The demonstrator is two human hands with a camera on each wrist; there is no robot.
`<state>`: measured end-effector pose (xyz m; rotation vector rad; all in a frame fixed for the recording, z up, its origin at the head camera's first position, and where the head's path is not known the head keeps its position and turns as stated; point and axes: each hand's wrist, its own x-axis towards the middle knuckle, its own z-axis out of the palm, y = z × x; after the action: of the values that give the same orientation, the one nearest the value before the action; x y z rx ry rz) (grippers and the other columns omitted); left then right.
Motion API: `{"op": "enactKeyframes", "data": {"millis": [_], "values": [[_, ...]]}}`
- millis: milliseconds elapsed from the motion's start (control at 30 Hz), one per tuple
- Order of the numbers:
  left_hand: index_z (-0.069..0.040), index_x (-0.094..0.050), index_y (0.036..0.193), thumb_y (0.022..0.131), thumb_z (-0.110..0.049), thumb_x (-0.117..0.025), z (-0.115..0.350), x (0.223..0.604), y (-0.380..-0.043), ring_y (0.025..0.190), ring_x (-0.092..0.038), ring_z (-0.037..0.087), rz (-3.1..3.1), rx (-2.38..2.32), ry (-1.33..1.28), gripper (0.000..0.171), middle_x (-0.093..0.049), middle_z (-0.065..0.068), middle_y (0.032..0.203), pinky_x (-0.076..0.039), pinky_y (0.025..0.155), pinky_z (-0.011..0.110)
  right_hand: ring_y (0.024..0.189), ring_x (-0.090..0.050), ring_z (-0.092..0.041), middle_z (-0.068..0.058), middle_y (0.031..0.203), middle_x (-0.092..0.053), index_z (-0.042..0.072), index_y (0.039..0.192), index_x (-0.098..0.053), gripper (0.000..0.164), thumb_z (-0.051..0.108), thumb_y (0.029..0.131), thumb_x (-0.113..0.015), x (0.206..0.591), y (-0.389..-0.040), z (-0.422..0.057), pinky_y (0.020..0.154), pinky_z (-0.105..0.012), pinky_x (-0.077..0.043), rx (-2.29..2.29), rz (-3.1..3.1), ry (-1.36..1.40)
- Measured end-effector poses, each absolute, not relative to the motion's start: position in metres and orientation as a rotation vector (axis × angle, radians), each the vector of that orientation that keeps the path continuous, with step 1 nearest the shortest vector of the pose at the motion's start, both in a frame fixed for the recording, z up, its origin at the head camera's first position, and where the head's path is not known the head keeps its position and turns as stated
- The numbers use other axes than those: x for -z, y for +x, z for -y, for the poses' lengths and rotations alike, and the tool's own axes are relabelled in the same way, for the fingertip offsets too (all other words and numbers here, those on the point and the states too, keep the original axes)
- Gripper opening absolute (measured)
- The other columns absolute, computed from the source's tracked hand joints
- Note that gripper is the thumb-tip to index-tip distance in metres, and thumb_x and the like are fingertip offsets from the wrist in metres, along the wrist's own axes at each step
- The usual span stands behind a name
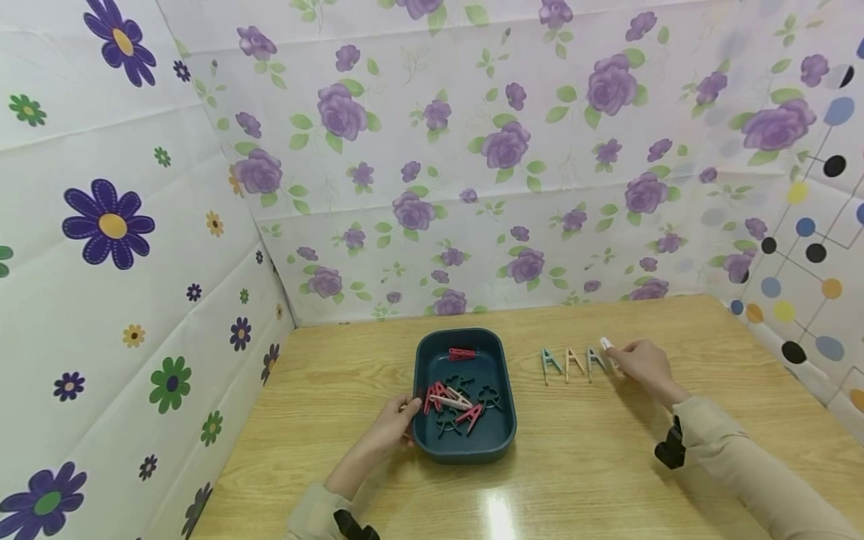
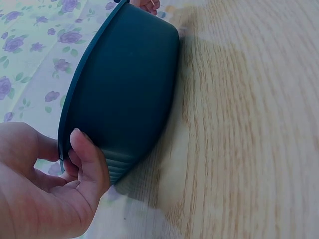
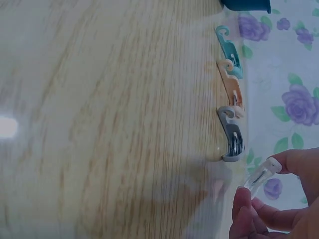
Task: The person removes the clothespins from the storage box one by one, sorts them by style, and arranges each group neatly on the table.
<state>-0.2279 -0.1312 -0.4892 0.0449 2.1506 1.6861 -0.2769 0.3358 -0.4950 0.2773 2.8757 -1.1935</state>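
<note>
My left hand (image 1: 394,424) grips the left rim of a dark teal plastic bin (image 1: 464,456), thumb over the edge and fingers outside. In the left wrist view the bin's outer wall (image 2: 124,74) fills the middle. Inside lie several red clothespins (image 1: 470,417), a pale pink clothespin (image 1: 451,403) and several dark green clips (image 1: 490,397). My right hand (image 1: 644,364) pinches a small white clothespin (image 3: 262,175) between thumb and fingers. Left of it a teal clothespin (image 1: 550,363), a peach clothespin (image 1: 574,361) and a grey clothespin (image 1: 594,361) lie in a row.
A wood-grain table (image 1: 574,465) carries everything. Behind it hangs a cloth (image 1: 432,187) with purple roses. Patterned cloths also close off the left and right sides. A red clothespin (image 1: 462,353) lies apart at the bin's far end.
</note>
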Motion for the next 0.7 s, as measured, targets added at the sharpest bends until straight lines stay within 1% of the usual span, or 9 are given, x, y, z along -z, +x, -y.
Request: {"op": "enactKeyframes", "data": {"millis": [67,100,200,267,400,500,700], "values": [[0.006,-0.047,0.119,0.106,-0.028,-0.039,0.131,0.4893,-0.2277,0.058,-0.048,0.01,-2.154,-1.687,0.051,0.037,-0.055,0.007,0.081,-0.043,0.054,0.026,0.051,-0.05,-0.018,-0.009,0.065,-0.067,-0.003,0.085,-0.07,0.049,0.042,0.095,-0.054,0.4954,-0.276,-0.336,0.05,-0.031,-0.04,1.176,-2.895,0.266],[0.006,-0.047,0.119,0.106,-0.028,-0.039,0.1309,0.4891,-0.2273,0.058,-0.048,0.01,-2.154,-1.689,0.052,0.037,-0.055,0.007,0.081,-0.042,0.054,0.026,0.049,-0.048,-0.017,-0.008,0.062,-0.066,-0.001,0.078,-0.068,0.048,0.042,0.095,-0.055,0.4957,-0.2759,-0.3361,0.049,-0.031,-0.039,1.167,-2.902,0.262],[0.006,-0.047,0.12,0.105,-0.029,-0.039,0.1309,0.4892,-0.2269,0.058,-0.048,0.01,-2.155,-1.688,0.055,0.038,-0.055,0.007,0.081,-0.043,0.054,0.026,0.043,-0.042,-0.014,-0.004,0.051,-0.058,0.005,0.06,-0.058,0.049,0.041,0.094,-0.055,0.4965,-0.2758,-0.337,0.046,-0.03,-0.036,1.137,-2.911,0.256],[0.006,-0.047,0.121,0.105,-0.029,-0.039,0.131,0.4888,-0.227,0.058,-0.048,0.011,-2.16,-1.686,0.059,0.039,-0.055,0.008,0.082,-0.043,0.054,0.026,0.041,-0.039,-0.013,0.0,0.046,-0.05,0.011,0.054,-0.05,0.05,0.041,0.094,-0.055,0.4973,-0.2766,-0.3379,0.045,-0.029,-0.035,1.121,-2.903,0.258],[0.007,-0.047,0.123,0.105,-0.028,-0.04,0.132,0.4898,-0.2282,0.059,-0.049,0.011,-2.167,-1.68,0.064,0.04,-0.057,0.01,0.084,-0.044,0.055,0.026,0.04,-0.032,-0.012,0.006,0.042,-0.036,0.017,0.05,-0.04,0.052,0.039,0.094,-0.054,0.5005,-0.2783,-0.3403,0.044,-0.028,-0.031,1.108,-2.886,0.25],[0.006,-0.047,0.124,0.105,-0.028,-0.039,0.1329,0.4905,-0.2285,0.06,-0.05,0.011,-2.174,-1.671,0.064,0.04,-0.057,0.011,0.086,-0.045,0.056,0.026,0.04,-0.027,-0.01,0.008,0.043,-0.03,0.019,0.049,-0.036,0.053,0.039,0.094,-0.054,0.5028,-0.2801,-0.3417,0.043,-0.027,-0.028,1.082,-2.887,0.257],[0.006,-0.047,0.124,0.105,-0.029,-0.04,0.1327,0.4913,-0.229,0.059,-0.05,0.011,-2.167,-1.677,0.059,0.04,-0.057,0.008,0.084,-0.044,0.055,0.026,0.041,-0.024,-0.009,0.008,0.043,-0.028,0.019,0.048,-0.036,0.053,0.039,0.093,-0.054,0.502,-0.2822,-0.3427,0.043,-0.024,-0.025,1.025,-2.885,0.267]]}}
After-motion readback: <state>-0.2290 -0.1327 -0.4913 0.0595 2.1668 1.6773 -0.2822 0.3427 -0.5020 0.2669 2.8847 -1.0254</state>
